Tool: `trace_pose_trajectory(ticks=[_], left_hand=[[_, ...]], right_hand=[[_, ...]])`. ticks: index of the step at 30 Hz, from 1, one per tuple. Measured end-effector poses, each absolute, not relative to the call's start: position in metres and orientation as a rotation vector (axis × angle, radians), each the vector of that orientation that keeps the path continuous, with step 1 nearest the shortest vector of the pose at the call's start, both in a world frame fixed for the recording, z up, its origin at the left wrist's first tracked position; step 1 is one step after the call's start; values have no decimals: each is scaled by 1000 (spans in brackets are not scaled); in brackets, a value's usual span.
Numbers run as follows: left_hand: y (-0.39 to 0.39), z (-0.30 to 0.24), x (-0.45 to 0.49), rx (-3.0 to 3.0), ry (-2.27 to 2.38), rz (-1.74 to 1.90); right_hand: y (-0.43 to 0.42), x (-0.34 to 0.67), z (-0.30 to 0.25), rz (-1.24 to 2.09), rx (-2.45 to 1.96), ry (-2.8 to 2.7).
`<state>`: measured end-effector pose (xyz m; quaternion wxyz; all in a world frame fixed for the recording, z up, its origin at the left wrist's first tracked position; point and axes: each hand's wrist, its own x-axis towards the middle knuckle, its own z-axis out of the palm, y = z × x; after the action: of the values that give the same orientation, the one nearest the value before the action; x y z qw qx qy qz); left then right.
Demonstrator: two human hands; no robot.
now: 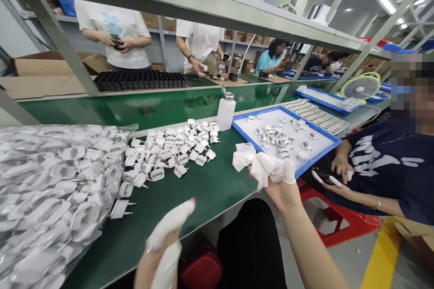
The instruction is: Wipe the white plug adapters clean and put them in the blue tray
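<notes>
My right hand (280,185) is raised over the table's front edge, its fingers in white finger cots, closed on a crumpled white cloth (252,160). My left hand (162,244) is low at the front edge, also in white finger cots, fingers stretched out and holding nothing that shows. A heap of white plug adapters (172,151) lies on the green table (203,189) ahead of both hands. One loose white plug (120,207) lies nearest my left hand.
A big clear bag of white plugs (50,194) fills the left. A white dispenser bottle (225,110) stands by a blue-rimmed tray (244,133) holding plugs. A seated person in a dark shirt (383,167) is at the right. Other people stand behind the conveyor belt (162,106).
</notes>
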<state>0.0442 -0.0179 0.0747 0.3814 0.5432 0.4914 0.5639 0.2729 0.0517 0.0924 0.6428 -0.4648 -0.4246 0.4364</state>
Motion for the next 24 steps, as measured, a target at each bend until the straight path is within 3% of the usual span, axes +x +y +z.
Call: trace_pose_trajectory(ticks=[5, 11, 18, 24], left_hand=[[-7, 67, 56, 1434, 1066, 1275], [12, 69, 67, 1530, 1215, 1216], [12, 74, 56, 1459, 968, 1039], [1, 57, 66, 1776, 1322, 1560]], right_hand=[[28, 238, 86, 974, -1100, -1369], [13, 226, 102, 824, -1285, -1886], [18, 218, 88, 1345, -915, -1358], [11, 184, 74, 1494, -768, -849]])
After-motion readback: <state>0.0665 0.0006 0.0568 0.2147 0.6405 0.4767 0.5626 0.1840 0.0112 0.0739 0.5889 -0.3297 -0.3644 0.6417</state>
